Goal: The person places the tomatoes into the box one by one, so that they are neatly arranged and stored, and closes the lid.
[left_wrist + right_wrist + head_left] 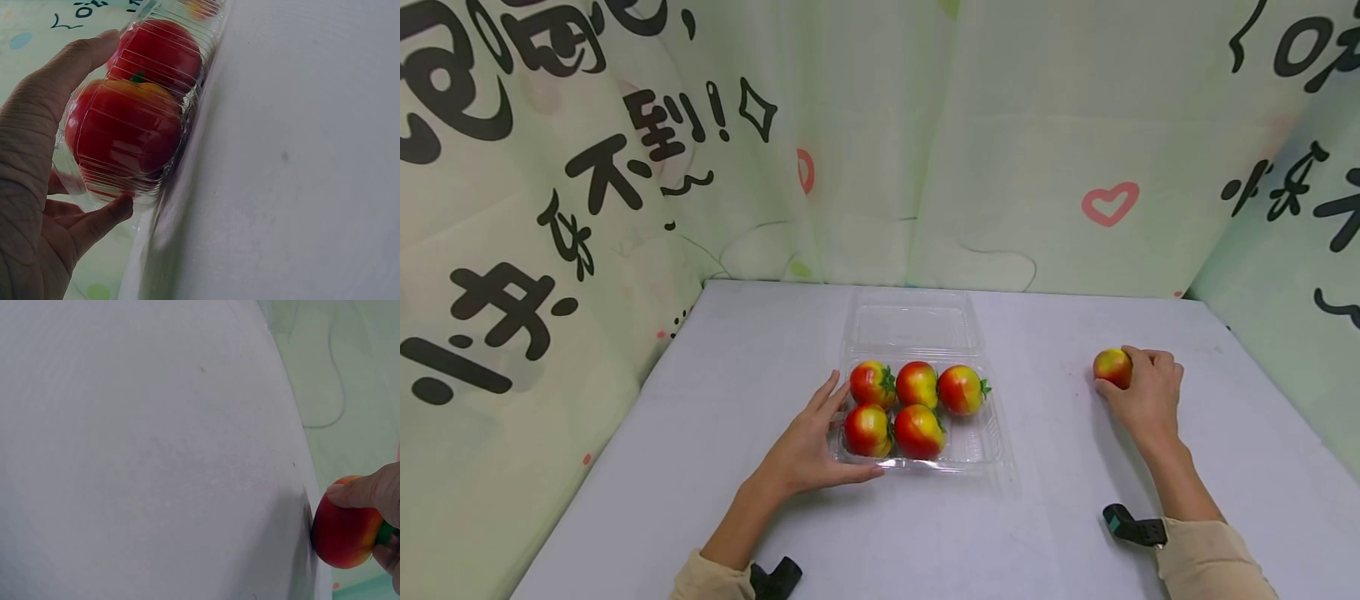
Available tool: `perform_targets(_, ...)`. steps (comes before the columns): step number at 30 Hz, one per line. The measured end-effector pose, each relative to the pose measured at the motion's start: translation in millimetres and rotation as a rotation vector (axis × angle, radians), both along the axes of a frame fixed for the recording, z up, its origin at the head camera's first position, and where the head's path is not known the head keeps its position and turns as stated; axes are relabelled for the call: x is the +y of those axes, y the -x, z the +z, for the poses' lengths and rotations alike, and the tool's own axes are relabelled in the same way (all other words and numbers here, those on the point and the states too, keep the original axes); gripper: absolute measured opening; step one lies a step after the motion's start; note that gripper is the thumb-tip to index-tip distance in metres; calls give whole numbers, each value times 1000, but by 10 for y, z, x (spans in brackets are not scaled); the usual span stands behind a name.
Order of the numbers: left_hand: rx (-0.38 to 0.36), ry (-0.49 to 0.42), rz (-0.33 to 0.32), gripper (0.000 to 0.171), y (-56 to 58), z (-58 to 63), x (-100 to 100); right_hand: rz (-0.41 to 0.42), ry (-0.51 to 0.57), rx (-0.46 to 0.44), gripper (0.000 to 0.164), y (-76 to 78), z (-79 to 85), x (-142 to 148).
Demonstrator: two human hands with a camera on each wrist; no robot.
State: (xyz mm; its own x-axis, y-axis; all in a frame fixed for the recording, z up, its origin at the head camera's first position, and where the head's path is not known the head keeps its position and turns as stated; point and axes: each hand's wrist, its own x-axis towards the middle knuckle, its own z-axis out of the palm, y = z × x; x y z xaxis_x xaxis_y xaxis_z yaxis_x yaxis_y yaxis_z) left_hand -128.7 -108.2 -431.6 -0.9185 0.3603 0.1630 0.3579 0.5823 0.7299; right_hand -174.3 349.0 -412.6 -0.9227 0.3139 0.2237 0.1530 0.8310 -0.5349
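A clear plastic clamshell container [973, 446] lies with its lid [913, 325] folded back, away from me. Several round red-and-yellow fruits [917, 432] sit in it, three in the back row and two in the front row, with a gap at front right. Some show green leaves. My left hand [808, 442] holds the container's left end, thumb along the front edge and fingers at the side. Out to the right, my right hand [1150, 396] pinches a single matching fruit [1112, 367] between thumb and fingers. The right wrist view shows a green part beside that fruit [347, 534], near the fingers.
A white-covered table [1045, 517] carries everything. Pale green curtain [1000, 150] with black lettering and pink hearts surrounds its back and sides. Black straps [1135, 529] with small devices sit at both wrists.
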Motion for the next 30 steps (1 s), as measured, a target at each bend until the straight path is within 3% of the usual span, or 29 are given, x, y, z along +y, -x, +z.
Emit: perform_targets(30,7,18,4,116,-4,20,8,66,-2,122,59,-234,161,-360)
